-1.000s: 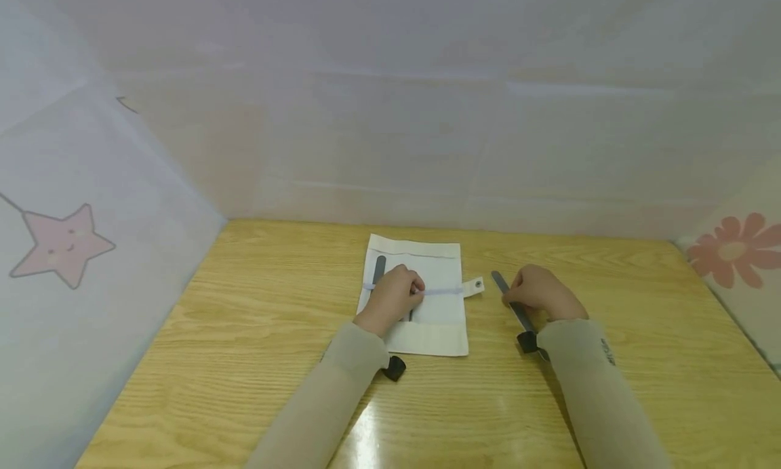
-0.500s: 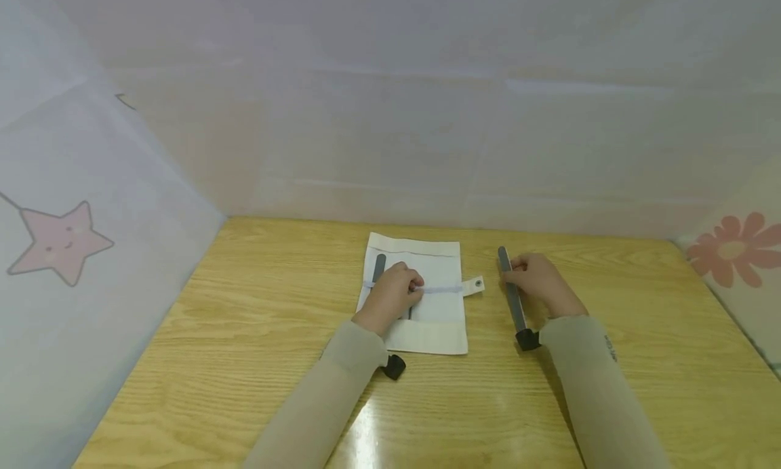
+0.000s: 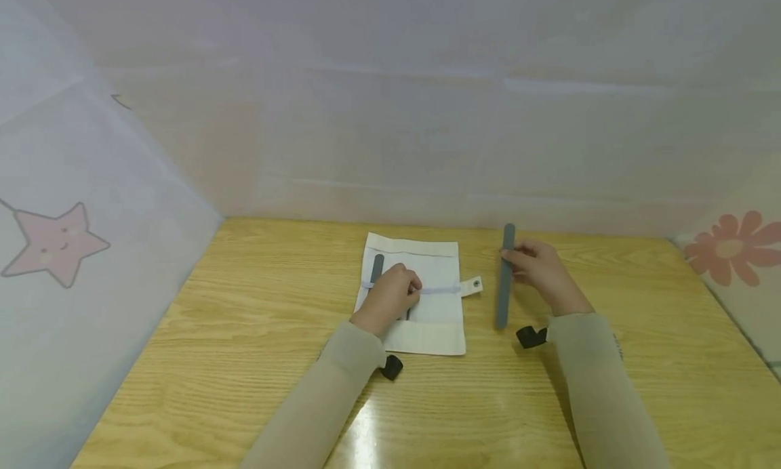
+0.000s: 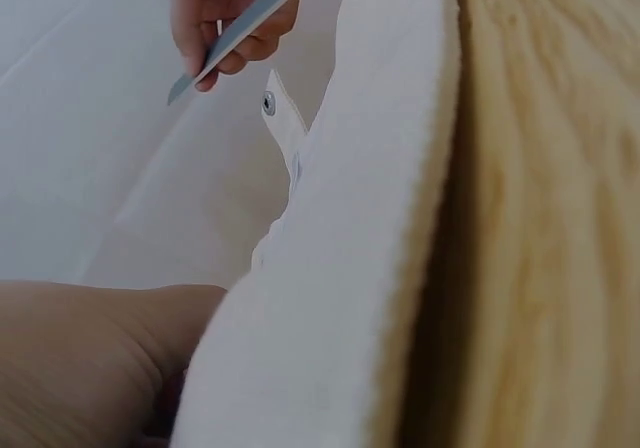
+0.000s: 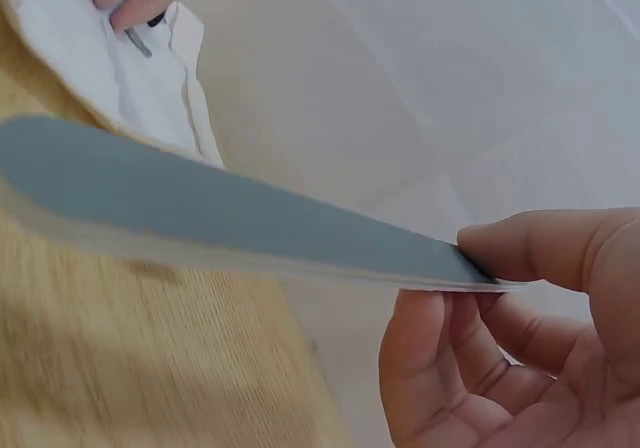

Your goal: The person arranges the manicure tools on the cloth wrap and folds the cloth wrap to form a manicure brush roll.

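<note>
My right hand (image 3: 542, 272) pinches a grey nail file (image 3: 504, 289) between thumb and fingers, right of an unfolded white cloth pouch (image 3: 436, 335). In the right wrist view the nail file (image 5: 170, 193) reaches out long from the fingertips. My left hand (image 3: 390, 296) is over the pouch, its fingertips pinching the pale elastic band (image 3: 441, 290) that crosses it. A second grey file (image 3: 377, 266) sits under the band at the pouch's left. Beneath the left hand a thin dark tool (image 3: 409, 313) partly shows; its metal tip (image 5: 138, 42) appears in the right wrist view.
A snap tab (image 3: 472, 287) sticks out from the pouch's right side. The wooden table (image 3: 244, 333) is backed by a pale printed sheet (image 3: 378, 144). Black camera mounts (image 3: 532, 337) are worn at both wrists.
My right hand has lifted the nail file up and away from me, and the file has turned from slanted to nearly straight. My left hand and the pouch have stayed in place.
</note>
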`<state>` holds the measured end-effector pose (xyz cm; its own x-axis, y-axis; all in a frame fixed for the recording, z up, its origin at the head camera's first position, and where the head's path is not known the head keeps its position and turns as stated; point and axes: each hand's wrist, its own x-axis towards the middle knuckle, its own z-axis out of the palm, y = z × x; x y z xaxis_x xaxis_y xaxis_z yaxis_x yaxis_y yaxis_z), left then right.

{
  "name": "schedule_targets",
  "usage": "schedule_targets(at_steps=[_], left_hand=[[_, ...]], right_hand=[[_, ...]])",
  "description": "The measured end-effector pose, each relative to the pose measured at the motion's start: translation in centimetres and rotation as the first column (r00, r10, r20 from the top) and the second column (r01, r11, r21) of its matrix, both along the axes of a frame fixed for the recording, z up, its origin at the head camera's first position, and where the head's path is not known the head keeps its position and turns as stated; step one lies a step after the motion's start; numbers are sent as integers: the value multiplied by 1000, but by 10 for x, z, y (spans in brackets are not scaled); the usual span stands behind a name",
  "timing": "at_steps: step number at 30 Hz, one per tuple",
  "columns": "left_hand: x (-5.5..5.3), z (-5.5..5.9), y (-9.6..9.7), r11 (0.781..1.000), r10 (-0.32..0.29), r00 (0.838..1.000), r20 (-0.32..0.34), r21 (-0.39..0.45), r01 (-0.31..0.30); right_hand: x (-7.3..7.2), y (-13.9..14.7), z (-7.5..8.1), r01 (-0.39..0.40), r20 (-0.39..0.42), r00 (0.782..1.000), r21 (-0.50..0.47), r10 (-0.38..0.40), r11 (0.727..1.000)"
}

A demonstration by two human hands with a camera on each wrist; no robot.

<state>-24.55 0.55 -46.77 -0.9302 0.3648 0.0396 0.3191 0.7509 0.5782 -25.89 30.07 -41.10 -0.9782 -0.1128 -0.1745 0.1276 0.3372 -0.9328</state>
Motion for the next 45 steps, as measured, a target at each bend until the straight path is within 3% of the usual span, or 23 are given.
schedule_targets(at_steps=[5, 10, 16, 20, 24, 31, 38, 45], left_hand=[[1, 2, -1, 999, -15, 1000, -15, -46, 14], [1, 2, 0, 996, -26, 999, -39, -81, 23], [2, 1, 0, 997, -21, 999, -34, -77, 18], [4, -1, 0, 997, -22, 999, -26, -68, 20], [5, -2, 1, 997, -26, 999, -27, -68, 24], [5, -4, 1, 997, -28, 998, -47, -69, 25], [4, -4, 2, 999, -20, 999, -48, -50, 18], [2, -2, 2, 1000, 10, 1000, 4, 10, -10]], right_hand=[[2, -5, 5, 6, 21, 1000, -73, -5, 997], [3, -13, 4, 4, 29, 1000, -238, 3, 971], [3, -29, -3, 24, 17, 1000, -480, -18, 877], [1, -44, -9, 75, 13, 996, -589, -84, 805], [-6, -61, -15, 156, 18, 983, -613, -184, 774], [-21, -84, -28, 238, 48, 966, -544, -253, 805], [-26, -92, -36, 235, 31, 969, -436, -246, 869], [-30, -92, -42, 219, 14, 973, -368, -230, 903]])
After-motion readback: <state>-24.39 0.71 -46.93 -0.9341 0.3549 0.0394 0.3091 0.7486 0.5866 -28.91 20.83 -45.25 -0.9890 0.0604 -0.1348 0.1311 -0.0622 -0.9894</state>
